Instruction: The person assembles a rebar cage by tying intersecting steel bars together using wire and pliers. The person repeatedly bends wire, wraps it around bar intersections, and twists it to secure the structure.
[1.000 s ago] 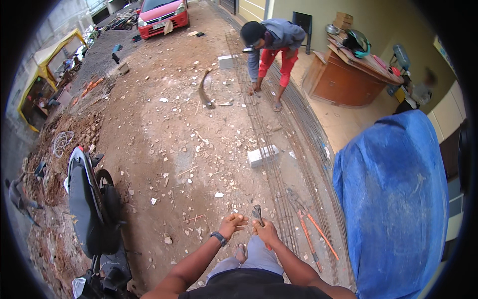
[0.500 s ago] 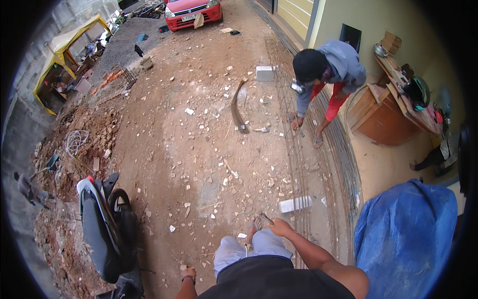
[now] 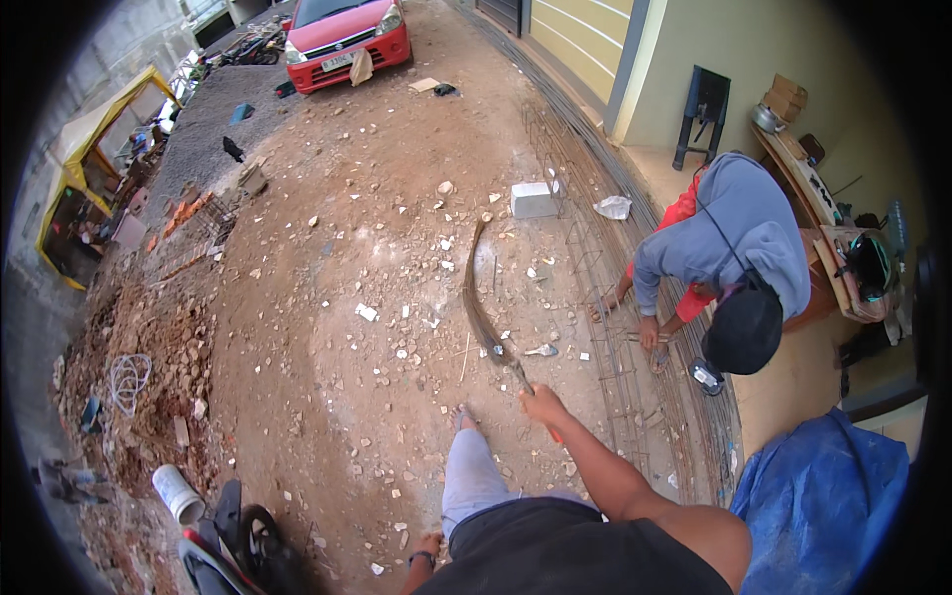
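Observation:
My right hand (image 3: 541, 408) is closed round a slim metal hand tool (image 3: 520, 376) with an orange handle end. Its exact kind is not clear. In the view, the tool's tip almost meets the lower end of a stick broom (image 3: 477, 302) lying on the dirt; I cannot tell whether they touch. My left hand (image 3: 427, 543) hangs low beside my left leg, with a dark band at the wrist. Its fingers are too small and partly hidden to make out. A small pale-ended item (image 3: 542, 350) lies right of the broom.
A co-worker (image 3: 739, 253) bends over long steel bars (image 3: 684, 416) and a rebar cage (image 3: 585, 253) on the right. A white block (image 3: 535, 200) stands ahead. Rubble litters the dirt. Around are a motorbike (image 3: 223, 555), bucket (image 3: 179, 494), blue tarp (image 3: 823, 496) and red car (image 3: 347, 50).
I have moved forward, so the broom, block and car appear nearer. My right hand has reached farther ahead with the tool. The co-worker now appears lower and farther right. The bucket has come into view.

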{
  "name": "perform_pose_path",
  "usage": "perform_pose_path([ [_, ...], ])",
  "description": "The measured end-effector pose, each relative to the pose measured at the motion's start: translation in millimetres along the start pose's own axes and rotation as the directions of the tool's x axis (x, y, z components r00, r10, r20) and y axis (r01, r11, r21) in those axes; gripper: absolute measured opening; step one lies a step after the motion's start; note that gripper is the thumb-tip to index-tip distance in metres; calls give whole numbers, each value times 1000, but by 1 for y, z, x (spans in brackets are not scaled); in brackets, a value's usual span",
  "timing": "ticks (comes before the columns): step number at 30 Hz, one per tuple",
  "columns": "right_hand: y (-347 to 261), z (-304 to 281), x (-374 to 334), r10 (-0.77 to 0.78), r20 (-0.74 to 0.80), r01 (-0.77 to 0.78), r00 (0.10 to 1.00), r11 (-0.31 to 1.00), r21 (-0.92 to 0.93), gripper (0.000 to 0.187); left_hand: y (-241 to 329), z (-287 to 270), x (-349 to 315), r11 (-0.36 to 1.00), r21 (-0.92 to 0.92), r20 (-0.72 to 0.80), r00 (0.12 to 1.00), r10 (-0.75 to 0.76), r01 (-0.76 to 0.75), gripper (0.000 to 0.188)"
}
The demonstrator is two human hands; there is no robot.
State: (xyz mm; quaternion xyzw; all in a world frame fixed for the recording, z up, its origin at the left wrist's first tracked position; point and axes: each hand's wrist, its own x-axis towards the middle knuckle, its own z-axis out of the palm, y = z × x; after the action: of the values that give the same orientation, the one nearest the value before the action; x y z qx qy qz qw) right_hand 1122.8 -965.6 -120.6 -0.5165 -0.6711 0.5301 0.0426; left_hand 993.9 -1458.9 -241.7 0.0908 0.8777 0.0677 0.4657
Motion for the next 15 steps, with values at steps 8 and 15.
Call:
perform_pose_path([
  [8, -122, -137, 246, 136, -240, -112, 961, 987, 111, 41, 317, -353, 204, 696, -646, -290, 944, 158, -315, 25],
  [15, -161, -278, 528, 247, -232, -170, 941, 936, 308, 39, 587, -448, 255, 697, -528, -406, 865, 294, -485, 28],
])
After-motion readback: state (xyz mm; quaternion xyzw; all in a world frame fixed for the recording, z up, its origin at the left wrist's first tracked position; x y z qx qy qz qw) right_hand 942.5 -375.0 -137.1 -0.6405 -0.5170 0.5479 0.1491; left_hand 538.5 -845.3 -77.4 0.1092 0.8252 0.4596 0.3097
